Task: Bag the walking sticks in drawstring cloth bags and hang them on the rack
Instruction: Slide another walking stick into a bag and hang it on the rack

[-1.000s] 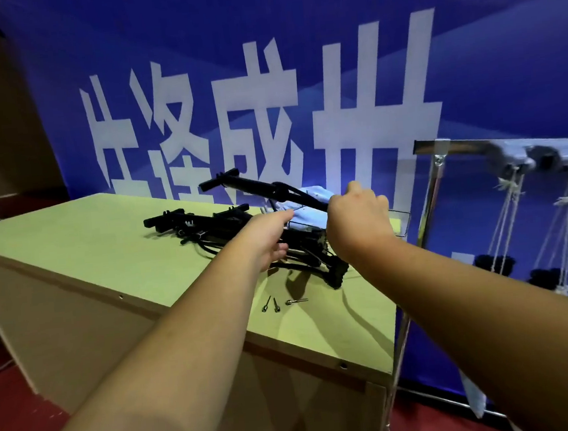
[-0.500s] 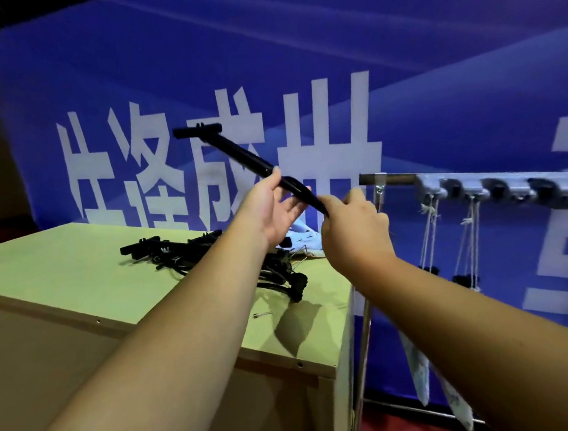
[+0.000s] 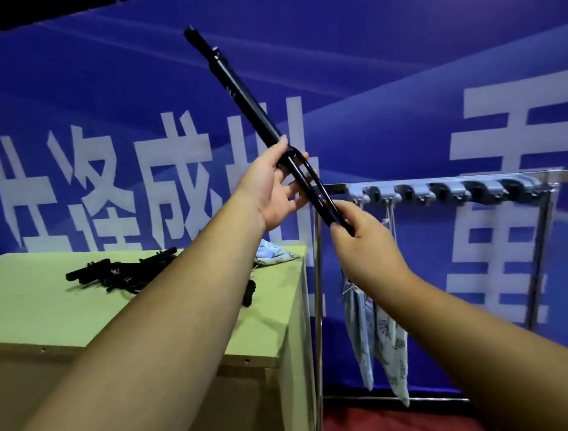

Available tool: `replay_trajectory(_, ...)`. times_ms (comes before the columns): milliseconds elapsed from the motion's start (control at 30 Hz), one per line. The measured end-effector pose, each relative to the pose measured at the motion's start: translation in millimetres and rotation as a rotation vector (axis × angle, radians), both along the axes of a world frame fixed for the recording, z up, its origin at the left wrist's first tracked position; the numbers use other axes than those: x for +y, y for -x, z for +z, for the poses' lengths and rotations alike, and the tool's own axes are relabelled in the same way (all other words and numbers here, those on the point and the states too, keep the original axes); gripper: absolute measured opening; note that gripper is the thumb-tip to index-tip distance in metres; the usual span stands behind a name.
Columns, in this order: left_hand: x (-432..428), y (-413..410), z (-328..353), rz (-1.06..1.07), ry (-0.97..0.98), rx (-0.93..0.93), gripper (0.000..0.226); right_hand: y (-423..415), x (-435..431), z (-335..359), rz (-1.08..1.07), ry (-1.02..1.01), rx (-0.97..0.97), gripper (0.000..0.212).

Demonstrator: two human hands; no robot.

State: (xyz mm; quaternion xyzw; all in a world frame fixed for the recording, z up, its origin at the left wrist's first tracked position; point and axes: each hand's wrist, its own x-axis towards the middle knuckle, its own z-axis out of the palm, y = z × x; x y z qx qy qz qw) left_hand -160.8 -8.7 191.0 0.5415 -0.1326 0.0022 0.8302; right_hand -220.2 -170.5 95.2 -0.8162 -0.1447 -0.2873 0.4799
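Observation:
I hold a black folded walking stick (image 3: 237,88) up in the air, tilted with its top end toward the upper left. My left hand (image 3: 273,188) holds its middle between thumb and fingers. My right hand (image 3: 360,239) grips its lower end. More black sticks (image 3: 123,274) lie in a pile on the green table (image 3: 43,305). A light patterned cloth bag (image 3: 276,255) lies at the table's far right corner. Behind my right arm, two filled cloth bags (image 3: 393,343) hang by strings from the metal rack (image 3: 479,186).
The rack stands right of the table and carries a row of grey hooks along its top bar. A blue banner (image 3: 400,67) with large white characters fills the background. Red floor (image 3: 397,425) shows below the rack.
Both hands have lifted the stick higher and swung it steeper, away from the table. The view has turned right, showing more of the rack and its hanging bags.

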Motion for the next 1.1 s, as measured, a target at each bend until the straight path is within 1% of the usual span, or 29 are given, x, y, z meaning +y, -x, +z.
replay_trajectory(67, -12, 4, -1, -0.03, -0.054, 0.007, 0.038, 14, -16, -12, 0.01, -0.065, 0.081, 0.029)
replay_trajectory(133, -24, 7, -3, -0.048, -0.125, 0.023, 0.036, 24, -31, -24, -0.012, -0.052, 0.174, 0.016)
replay_trajectory(167, -29, 7, -5, -0.047, -0.166, 0.028, 0.035, 28, -37, -29, -0.02, -0.04, 0.225, 0.016)
replay_trajectory(267, -49, 7, -14, -0.046, -0.286, 0.008, 0.029, 29, -52, -40, -0.038, -0.12, 0.362, 0.021)
replay_trajectory(367, -68, 12, -23, -0.082, -0.42, -0.039, 0.019, 18, -62, -40, -0.084, -0.16, 0.372, 0.021)
replay_trajectory(433, -74, 15, -29, -0.099, -0.473, -0.045, 0.017, 10, -67, -34, -0.072, -0.231, 0.381, 0.021)
replay_trajectory(500, -78, 15, -36, -0.078, -0.441, 0.002, 0.019, 2, -72, -33, -0.064, -0.323, 0.431, 0.022)
replay_trajectory(533, -79, 14, -39, -0.068, -0.431, 0.031, 0.016, 0, -73, -35, -0.042, -0.365, 0.463, 0.019)
replay_trajectory(600, -78, 13, -44, -0.077, -0.475, 0.093, 0.006, -1, -74, -42, 0.003, -0.451, 0.521, 0.009)
replay_trajectory(633, -77, 14, -47, -0.097, -0.514, 0.124, 0.005, -3, -75, -49, 0.012, -0.484, 0.557, 0.01)
replay_trajectory(700, -73, 16, -53, -0.156, -0.581, 0.178, 0.006, -1, -76, -58, 0.043, -0.506, 0.648, 0.013)
replay_trajectory(767, -72, 18, -62, -0.194, -0.616, 0.2, 0.011, 0, -74, -67, 0.057, -0.498, 0.718, 0.012)
replay_trajectory(800, -74, 18, -68, -0.198, -0.626, 0.208, 0.013, -1, -73, -71, 0.039, -0.491, 0.73, 0.013)
replay_trajectory(833, -77, 20, -73, -0.198, -0.634, 0.211, 0.016, -3, -73, -73, 0.005, -0.456, 0.723, 0.018)
replay_trajectory(900, -87, 21, -86, -0.183, -0.663, 0.213, 0.021, -7, -73, -77, -0.021, -0.42, 0.679, 0.024)
replay_trajectory(1000, -95, 17, -106, -0.154, -0.685, 0.201, 0.021, -13, -76, -82, 0.025, -0.47, 0.639, 0.008)
replay_trajectory(1033, -97, 16, -113, -0.153, -0.707, 0.191, 0.021, -14, -78, -84, 0.033, -0.497, 0.628, 0.012)
replay_trajectory(1100, -98, 15, -125, -0.149, -0.751, 0.171, 0.03, -15, -81, -87, 0.073, -0.56, 0.617, 0.016)
